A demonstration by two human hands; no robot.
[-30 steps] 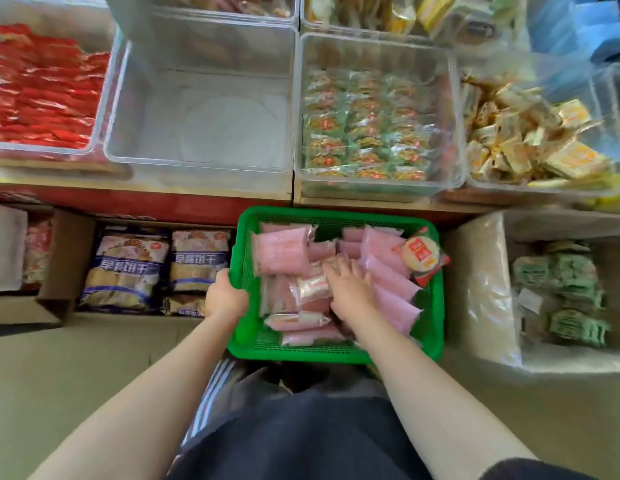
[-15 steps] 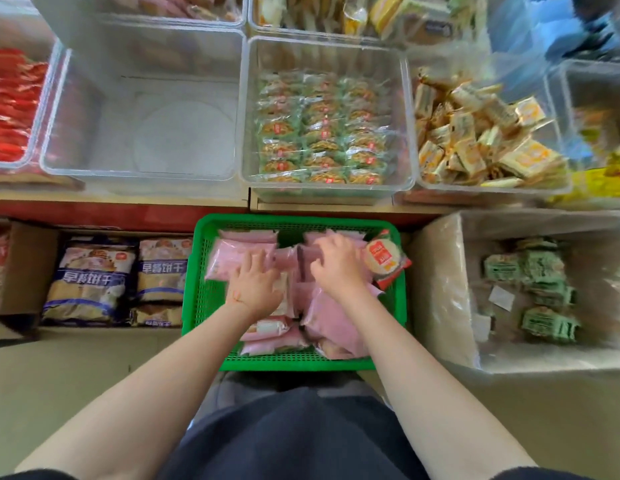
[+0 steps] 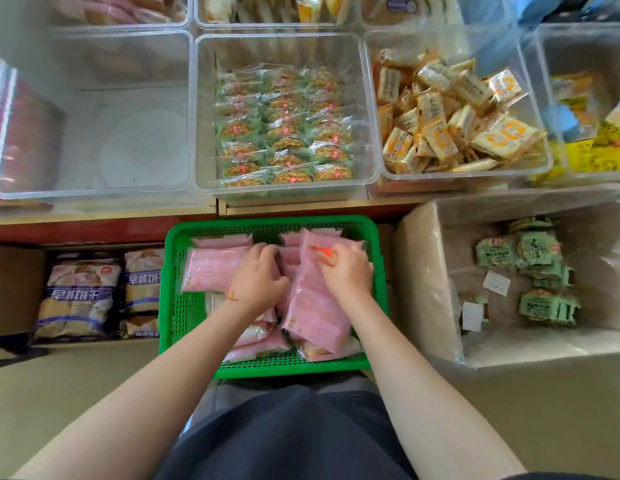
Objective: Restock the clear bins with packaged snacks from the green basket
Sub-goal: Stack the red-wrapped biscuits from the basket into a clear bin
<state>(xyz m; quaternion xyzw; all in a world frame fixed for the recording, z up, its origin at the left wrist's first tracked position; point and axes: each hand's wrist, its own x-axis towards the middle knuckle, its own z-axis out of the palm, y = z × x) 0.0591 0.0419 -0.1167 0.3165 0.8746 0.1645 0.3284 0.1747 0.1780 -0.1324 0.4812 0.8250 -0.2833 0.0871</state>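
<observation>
Fingers [image 3: 267,252] buried among pink packets [image 3: 211,271] (grip unclear).

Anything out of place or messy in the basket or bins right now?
One oddity: a red-printed snack pack lies under the right hand among the pink packs in the green basket. The bin at left holds nothing. Nothing looks spilled or torn.

Open-topped clear bin [image 3: 94,133] (left of cookies [image 3: 284,129])
</observation>
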